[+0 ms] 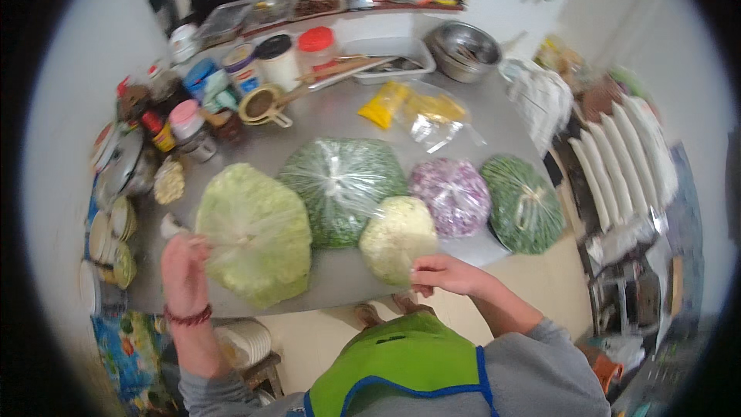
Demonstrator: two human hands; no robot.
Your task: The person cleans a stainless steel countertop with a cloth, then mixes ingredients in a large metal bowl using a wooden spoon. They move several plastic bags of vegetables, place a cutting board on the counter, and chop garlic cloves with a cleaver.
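Five clear plastic bags of cut vegetables lie on the metal table (341, 269). My left hand (185, 263), fingers bent together, is at the left edge of the large bag of pale green shreds, perhaps cabbage (255, 266); whether it pinches the plastic is unclear. My right hand (437, 275) is by the lower right edge of the smaller bag of pale yellowish pieces (391, 243), fingers curled; its grip cannot be made out. Behind stands a big bag of dark green leaves (347, 162). Rightward lie a purple-and-white bag (451, 202) and another green bag (515, 202).
Jars, a strainer (260, 104) and a lidded pot (130, 162) line the back left. Steel bowls (463, 49) and a white tray (425, 72) stand behind. Yellow packets (382, 104) lie mid-table. A stool (266, 370) is below the front edge.
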